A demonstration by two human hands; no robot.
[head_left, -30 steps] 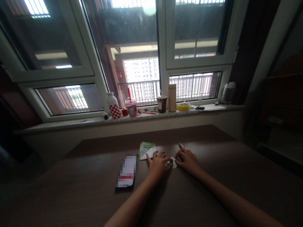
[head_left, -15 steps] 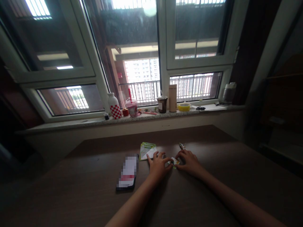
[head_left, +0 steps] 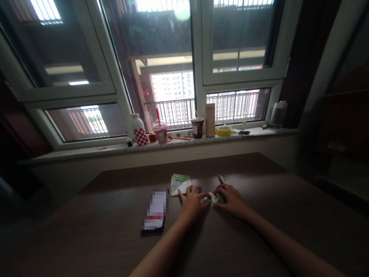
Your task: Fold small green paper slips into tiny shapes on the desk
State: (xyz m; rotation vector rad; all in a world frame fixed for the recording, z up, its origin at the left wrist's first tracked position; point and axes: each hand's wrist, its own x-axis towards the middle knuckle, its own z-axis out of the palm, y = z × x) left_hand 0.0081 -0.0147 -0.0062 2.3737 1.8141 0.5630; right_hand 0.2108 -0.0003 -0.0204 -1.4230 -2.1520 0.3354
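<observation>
My left hand (head_left: 193,204) rests on the table, thumb and index finger pinched at the left side of a small white and green printed piece of paper (head_left: 213,197), perhaps folded. From the other side, my right hand (head_left: 230,201) holds the same paper between thumb and fingers. The fingers hide part of it. Beyond the left fingers lie flat green and white printed sheets (head_left: 176,184), stacked slightly askew. Just past my right hand is a small multicoloured item (head_left: 221,178), too small to name.
A phone (head_left: 155,211) with a blurred screen lies on the brown table (head_left: 109,246), left of my left hand. The windowsill behind holds a red-checked bottle (head_left: 140,132), two drink cups (head_left: 197,127), a tan flask (head_left: 210,120), yellow tape (head_left: 224,131) and black scissors (head_left: 244,132).
The right fingers have shifted very slightly on the paper, and a bit more of its print shows. Everything else stays in place.
</observation>
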